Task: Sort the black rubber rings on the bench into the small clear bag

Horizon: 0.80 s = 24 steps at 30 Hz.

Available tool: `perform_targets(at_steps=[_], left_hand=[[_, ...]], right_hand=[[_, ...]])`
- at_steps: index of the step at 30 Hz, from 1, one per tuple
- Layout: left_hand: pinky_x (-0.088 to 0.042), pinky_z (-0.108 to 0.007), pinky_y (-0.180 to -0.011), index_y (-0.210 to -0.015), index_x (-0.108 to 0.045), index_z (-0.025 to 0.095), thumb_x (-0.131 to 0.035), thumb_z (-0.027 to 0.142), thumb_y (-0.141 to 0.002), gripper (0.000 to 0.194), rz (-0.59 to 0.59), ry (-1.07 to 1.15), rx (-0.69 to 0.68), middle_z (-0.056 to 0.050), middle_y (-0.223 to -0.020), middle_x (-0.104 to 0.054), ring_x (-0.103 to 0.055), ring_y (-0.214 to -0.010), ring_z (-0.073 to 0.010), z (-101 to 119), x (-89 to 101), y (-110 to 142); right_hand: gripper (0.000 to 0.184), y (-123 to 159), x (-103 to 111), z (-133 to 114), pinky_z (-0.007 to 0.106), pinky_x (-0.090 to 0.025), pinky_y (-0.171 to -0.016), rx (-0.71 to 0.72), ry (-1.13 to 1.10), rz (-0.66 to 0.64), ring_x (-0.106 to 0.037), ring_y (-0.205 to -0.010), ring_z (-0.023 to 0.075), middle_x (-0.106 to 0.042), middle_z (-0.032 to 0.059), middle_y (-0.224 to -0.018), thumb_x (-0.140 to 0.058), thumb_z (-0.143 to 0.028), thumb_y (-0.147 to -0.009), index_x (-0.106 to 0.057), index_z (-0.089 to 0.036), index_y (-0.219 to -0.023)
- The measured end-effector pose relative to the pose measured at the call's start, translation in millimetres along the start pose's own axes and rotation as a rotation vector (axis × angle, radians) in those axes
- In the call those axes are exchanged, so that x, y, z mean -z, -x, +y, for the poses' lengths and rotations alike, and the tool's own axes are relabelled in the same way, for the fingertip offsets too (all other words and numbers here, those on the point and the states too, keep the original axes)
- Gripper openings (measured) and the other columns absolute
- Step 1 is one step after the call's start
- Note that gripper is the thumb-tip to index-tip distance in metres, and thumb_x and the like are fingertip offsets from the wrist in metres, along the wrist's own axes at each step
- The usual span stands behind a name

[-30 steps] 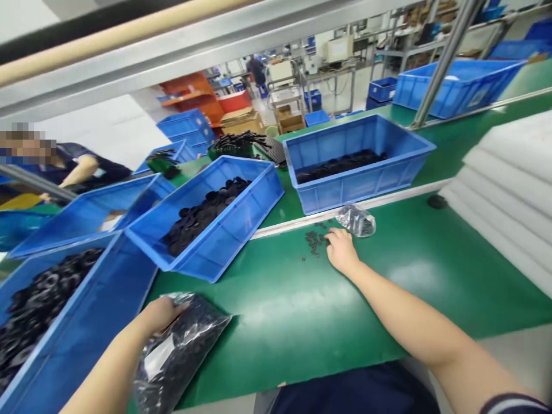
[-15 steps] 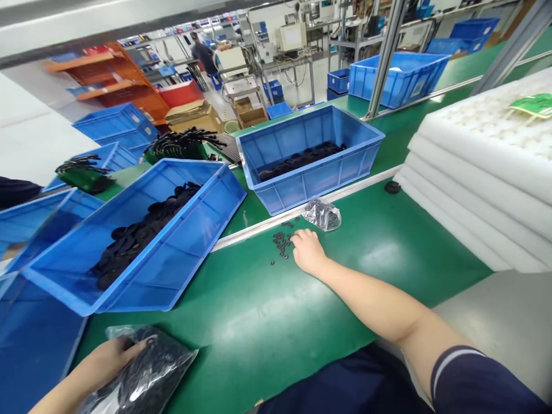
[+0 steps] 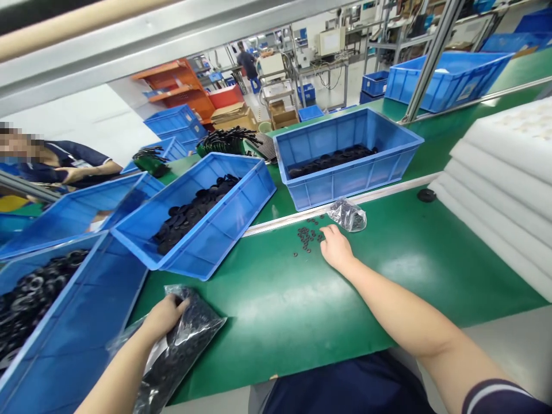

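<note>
My left hand [image 3: 163,317] grips the top of a clear plastic bag of black rubber parts [image 3: 179,351] lying at the near left of the green mat [image 3: 276,299]. My right hand [image 3: 336,248] reaches out across the mat, fingers curled down among several small black rings [image 3: 305,237] scattered on it. Just beyond those fingers lies a small crumpled plastic bag [image 3: 347,214], not touched.
A blue bin of black discs [image 3: 202,214] sits tilted at centre left, another blue bin [image 3: 345,158] stands behind the rings, and one more bin [image 3: 47,322] is at near left. Stacked white foam trays [image 3: 504,172] fill the right. Another person [image 3: 56,164] works at far left.
The camera swung left and back again. My left hand keeps its hold on the large bag; my right hand stays at the loose rings, fingers shifting slightly.
</note>
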<state>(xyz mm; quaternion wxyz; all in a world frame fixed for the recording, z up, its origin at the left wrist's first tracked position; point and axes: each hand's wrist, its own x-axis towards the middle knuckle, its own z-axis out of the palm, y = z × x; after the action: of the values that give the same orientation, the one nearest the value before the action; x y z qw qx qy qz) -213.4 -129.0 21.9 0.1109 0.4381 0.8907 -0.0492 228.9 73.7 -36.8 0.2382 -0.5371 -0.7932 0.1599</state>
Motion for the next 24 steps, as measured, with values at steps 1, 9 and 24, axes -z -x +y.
perform_targets(at_steps=[1,9,24], left_hand=[[-0.053,-0.038,-0.073,-0.069,-0.051,0.022,-0.047,0.046,-0.080,0.027,-0.025,-0.034,0.006,-0.018,-0.079,-0.072,-0.070,-0.080,-0.0345,0.8,0.3,0.3],[-0.051,-0.038,-0.084,-0.099,-0.064,0.008,-0.039,0.028,-0.091,0.034,-0.109,-0.214,0.048,-0.024,-0.100,-0.073,-0.071,-0.096,-0.0323,8.9,7.8,10.8],[-0.048,-0.029,-0.085,-0.098,-0.070,0.016,-0.060,0.029,-0.089,0.019,0.032,0.135,0.103,-0.013,-0.103,-0.075,-0.070,-0.099,-0.0245,-7.4,2.2,22.0]], right_hand=[[0.044,0.0,2.3,1.2,0.036,-0.050,-0.083,-0.027,0.020,-0.008,-0.063,-0.092,0.0245,-0.058,0.0142,-0.124,-0.047,-0.011,-0.086,-0.063,-0.016,-0.127],[0.049,8.6,9.5,-8.4,0.040,-0.048,-0.090,0.047,0.198,-0.009,-0.062,-0.102,0.0299,-0.062,0.0163,-0.112,-0.048,-0.053,-0.098,-0.064,-0.012,-0.120],[0.067,-5.7,-25.0,32.2,0.047,-0.053,-0.087,0.223,0.147,0.142,-0.064,-0.102,0.0349,-0.066,0.0184,-0.107,-0.029,-0.065,-0.097,-0.067,-0.011,-0.109]])
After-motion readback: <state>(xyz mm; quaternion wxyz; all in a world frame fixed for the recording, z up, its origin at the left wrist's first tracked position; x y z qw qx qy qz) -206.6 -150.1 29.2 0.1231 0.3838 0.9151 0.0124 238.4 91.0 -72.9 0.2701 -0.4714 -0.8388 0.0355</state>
